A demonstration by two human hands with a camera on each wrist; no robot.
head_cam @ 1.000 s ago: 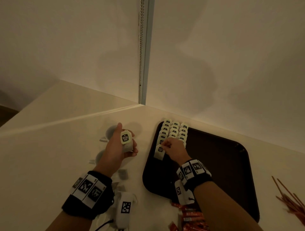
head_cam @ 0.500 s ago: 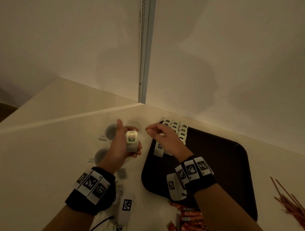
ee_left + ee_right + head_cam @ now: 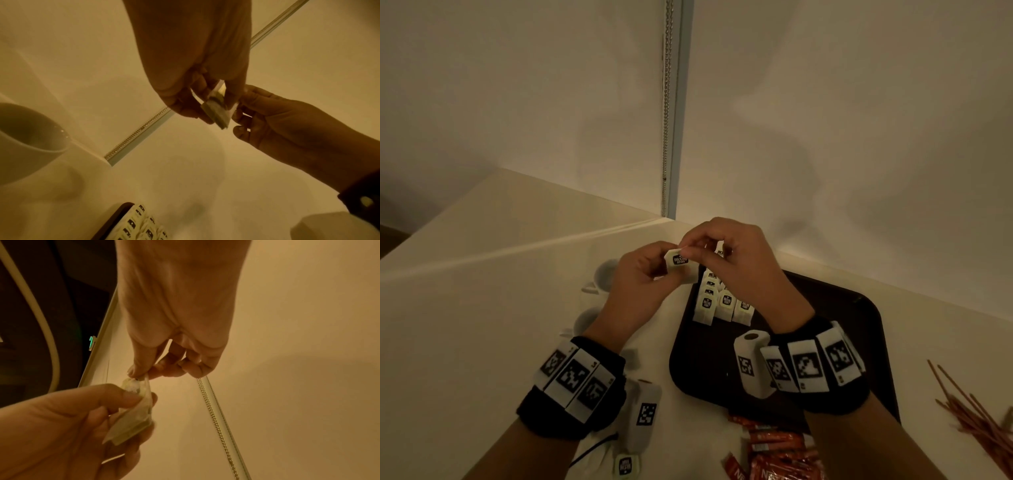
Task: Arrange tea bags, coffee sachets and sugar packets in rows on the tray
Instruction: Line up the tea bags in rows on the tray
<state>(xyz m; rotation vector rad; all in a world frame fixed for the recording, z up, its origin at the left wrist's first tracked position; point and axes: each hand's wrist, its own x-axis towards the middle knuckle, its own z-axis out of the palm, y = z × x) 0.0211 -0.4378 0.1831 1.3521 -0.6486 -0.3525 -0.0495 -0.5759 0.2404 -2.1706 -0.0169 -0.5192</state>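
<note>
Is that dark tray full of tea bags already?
No. The tray holds tea bags only in rows at its far left corner; the remainder visible is bare.

table point(image 3: 465, 308) | tray point(image 3: 859, 329) | cups point(image 3: 604, 274) | red sachets point(image 3: 777, 455) | stirrers point(image 3: 969, 407)

right hand point(image 3: 176, 321): comes down from the top of the shot, seen from the wrist side, thumb and forefinger pinching the top corner of the tea bag, other fingers curled in behind

tea bag point(image 3: 133, 408): pale, kinda see-through sachet, tilted, hanging between both hands, print too blurry to read

left hand point(image 3: 61, 431): reaching in from the lower left, thumb on top, fingers underneath, gripping the lower part of the same bag

bead chain point(image 3: 216, 423): thin metal one running down the cream wall, right of the hands

background: dark area at upper left with a pale curved cable point(image 3: 41, 316) and a tiny green light point(image 3: 91, 339)
</note>
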